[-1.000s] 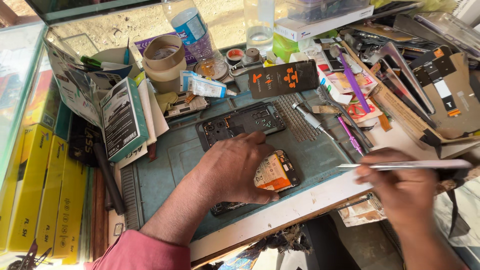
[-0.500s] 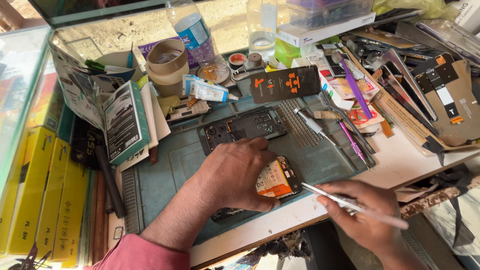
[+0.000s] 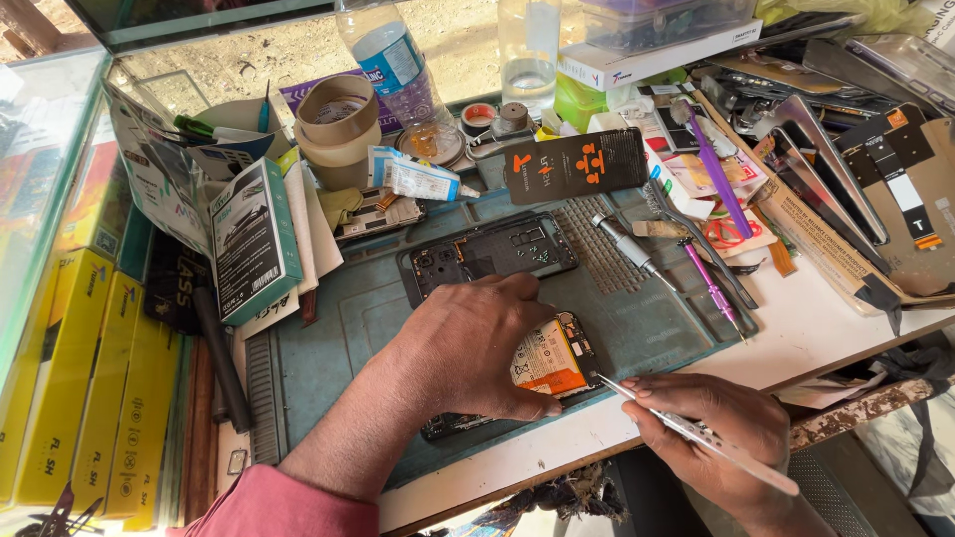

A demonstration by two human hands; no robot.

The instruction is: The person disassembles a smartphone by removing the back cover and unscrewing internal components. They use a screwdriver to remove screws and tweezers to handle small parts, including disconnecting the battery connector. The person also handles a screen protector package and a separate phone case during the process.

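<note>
An opened phone [image 3: 545, 366] is lying flat on the teal work mat [image 3: 328, 338], its back off and its orange and white battery showing as a smooth rectangle. The left hand [image 3: 468, 348] is pressing down on the phone, fingers spread and flattened over its upper half, thumb tip touching the battery's lower edge. The right hand [image 3: 711, 438], just to the right of the phone, is pinching slim metal tweezers [image 3: 696, 434] between thumb and fingers, and the point is touching the phone's lower right corner. Just beyond the phone, a dark plastic phone frame [image 3: 492, 254], ridged with small cut-outs, is lying on the same mat. Right of the phone, a grey screwdriver [image 3: 629, 249] and a purple-handled one [image 3: 711, 288] are resting on the mat's ribbed section. Further beyond the phone, a clear plastic bottle [image 3: 393, 60] is standing capless at the frame's top edge, and a clear glass [image 3: 529, 50] is holding a little water. A broad roll of brown tape [image 3: 338, 119] is sitting left of the bottle.
</note>
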